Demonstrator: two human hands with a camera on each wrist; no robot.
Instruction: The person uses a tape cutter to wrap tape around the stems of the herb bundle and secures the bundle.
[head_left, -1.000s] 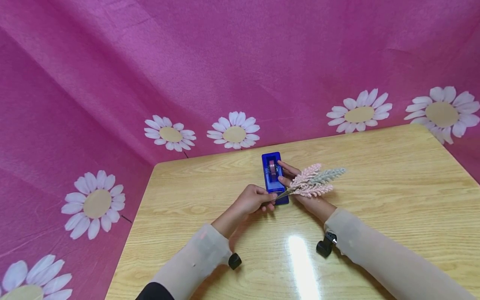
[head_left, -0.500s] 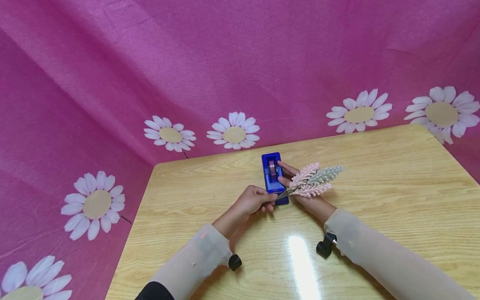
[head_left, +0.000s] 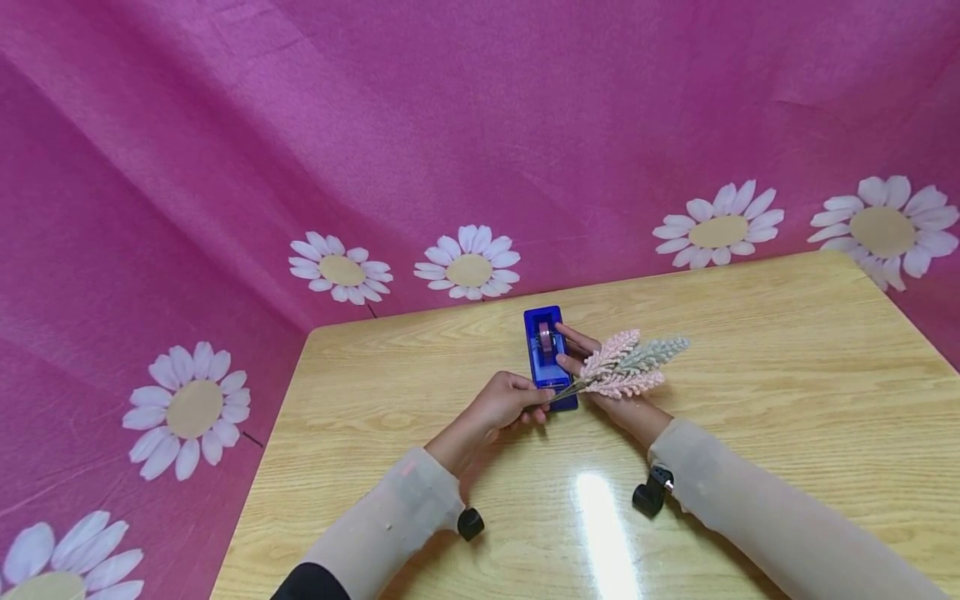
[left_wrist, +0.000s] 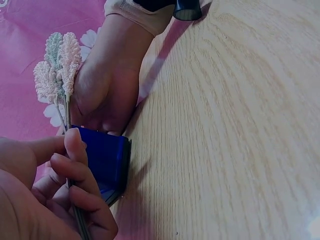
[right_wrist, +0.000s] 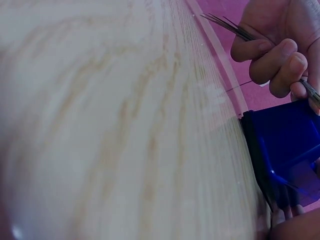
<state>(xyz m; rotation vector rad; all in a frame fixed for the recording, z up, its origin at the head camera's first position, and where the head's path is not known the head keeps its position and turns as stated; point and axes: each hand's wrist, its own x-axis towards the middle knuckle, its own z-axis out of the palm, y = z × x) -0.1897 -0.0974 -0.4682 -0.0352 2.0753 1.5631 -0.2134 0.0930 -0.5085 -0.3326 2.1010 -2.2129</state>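
My left hand [head_left: 510, 398] pinches the thin stems of a small bunch of artificial flowers [head_left: 622, 367]. Its fluffy heads, pink and grey-green, point right over my right wrist in the head view; the left wrist view shows the flower heads [left_wrist: 57, 65] above the fingers. The stem ends [right_wrist: 227, 25] stick out past the left hand. A blue tape dispenser [head_left: 551, 372] with a pink-looking roll stands on the table just beyond the stems. My right hand [head_left: 611, 400] holds the dispenser along its right side, partly hidden by the flowers.
The wood-grain table [head_left: 750, 375] runs up to a pink cloth backdrop [head_left: 525, 150] printed with large daisies. A bright light reflection [head_left: 607, 533] lies on the table between the forearms. Black devices [head_left: 651, 496] are strapped at both wrists.
The flower heads shift very slightly. Both hands and the tape dispenser stay in place.
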